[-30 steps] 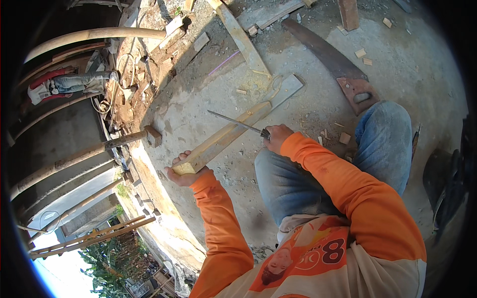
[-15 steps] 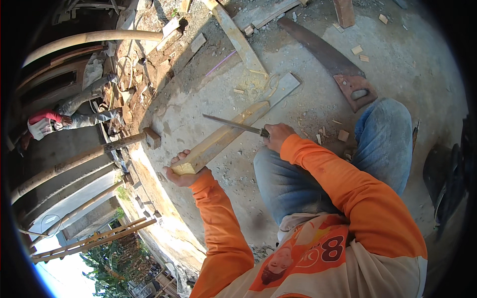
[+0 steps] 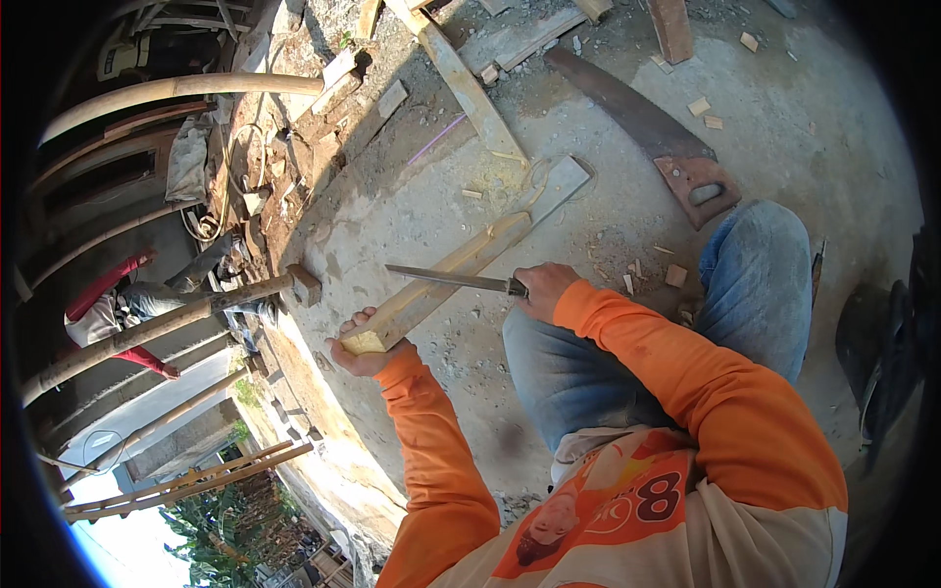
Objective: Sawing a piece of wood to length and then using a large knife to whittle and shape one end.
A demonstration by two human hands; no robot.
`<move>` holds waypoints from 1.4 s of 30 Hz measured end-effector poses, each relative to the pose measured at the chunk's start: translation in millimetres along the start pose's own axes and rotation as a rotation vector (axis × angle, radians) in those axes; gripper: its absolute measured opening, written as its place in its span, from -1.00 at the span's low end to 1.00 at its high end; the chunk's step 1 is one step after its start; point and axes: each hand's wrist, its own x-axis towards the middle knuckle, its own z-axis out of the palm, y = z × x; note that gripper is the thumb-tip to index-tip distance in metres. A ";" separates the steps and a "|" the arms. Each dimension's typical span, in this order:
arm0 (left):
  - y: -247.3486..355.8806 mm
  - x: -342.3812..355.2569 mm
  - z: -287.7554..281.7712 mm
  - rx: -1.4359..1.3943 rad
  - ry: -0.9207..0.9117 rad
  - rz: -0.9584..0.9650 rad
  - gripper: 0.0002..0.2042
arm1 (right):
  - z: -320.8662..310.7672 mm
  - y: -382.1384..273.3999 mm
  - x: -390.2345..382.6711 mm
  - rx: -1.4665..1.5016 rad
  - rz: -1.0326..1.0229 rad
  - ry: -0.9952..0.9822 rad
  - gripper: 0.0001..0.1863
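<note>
Timber bar held in the left hand, blade drawn closer to its near end

Compared with a second ago, the co-worker point(image 3: 98, 318) at the left has moved farther down the view and now has both arms spread, partly hidden behind a round pole point(image 3: 157, 338). The long, narrow metal tool point(image 3: 441, 275) has shifted along the timber bar point(image 3: 478, 255) toward the left hand point(image 3: 368, 364). The bar itself has stayed in much the same place, slanting up and to the right over the concrete floor point(image 3: 814, 127), its far end at a grey board point(image 3: 564, 186).

Around it, the person's bent knees in jeans point(image 3: 760, 265) crowd the near side, the left one just below the right hand point(image 3: 547, 290). A long plank point(image 3: 461, 88) lies beyond the bar; a handsaw point(image 3: 642, 118) lies to the right, its handle near the right knee. Smaller still are a thin purple strip point(image 3: 436, 138) and scattered wood chips point(image 3: 676, 275).

The left hand cups the bar's near end from below, fingers curled around its far side. The right hand is closed around the tool's handle, the blade crossing the bar; whether its edge touches the wood, I cannot tell.
</note>
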 end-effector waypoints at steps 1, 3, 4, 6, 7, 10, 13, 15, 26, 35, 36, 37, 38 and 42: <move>-0.2 -3.3 -1.9 0.007 0.012 0.000 -0.65 | 5.5 -1.9 -7.3 -0.027 -0.080 0.079 -0.74; -3.9 -3.5 6.1 -0.025 -0.022 -0.031 -0.65 | 14.0 20.1 -6.8 0.031 0.131 0.124 -0.75; -8.5 -0.4 6.9 -0.034 -0.035 -0.034 -0.65 | 15.6 36.0 -0.7 0.029 0.134 0.140 -0.75; -15.2 9.1 -4.5 -0.068 -0.079 0.036 -0.63 | 19.8 51.2 11.1 -0.025 0.109 0.180 -0.71; -10.5 6.2 -2.8 -0.033 -0.072 -0.053 -0.62 | 14.2 34.5 8.4 0.050 0.136 0.077 -0.71; -1.0 4.1 -0.2 -0.065 -0.135 -0.045 -0.62 | 5.0 -14.7 -10.7 -0.023 -0.153 0.058 -0.73; -8.1 -2.7 -1.1 -0.068 -0.147 -0.020 -0.62 | -1.3 42.7 4.8 0.012 0.081 0.108 -0.77; -19.9 5.0 -5.0 -0.086 -0.139 0.061 -0.63 | 18.2 60.2 22.0 -0.009 0.181 0.203 -0.79; -8.7 -1.1 4.6 -0.039 -0.131 0.000 -0.67 | 28.8 54.3 24.8 0.038 0.255 0.141 -0.72; -7.8 7.0 -7.9 -0.077 -0.171 0.057 -0.62 | 14.2 17.7 15.0 0.104 0.098 0.086 -0.77; -6.2 5.9 -0.8 -0.084 -0.150 -0.001 -0.62 | 10.1 -0.3 14.5 0.063 -0.029 0.065 -0.78; -2.4 1.6 0.0 -0.081 -0.122 -0.059 -0.62 | 9.9 -10.2 13.3 0.010 -0.107 0.075 -0.78; -4.5 -4.1 -0.6 -0.079 -0.117 -0.062 -0.62 | 16.9 9.5 17.2 0.009 -0.104 0.070 -0.78; -15.4 6.8 3.3 -0.032 -0.264 -0.025 -0.62 | 17.3 78.9 52.2 0.105 0.235 0.085 -0.71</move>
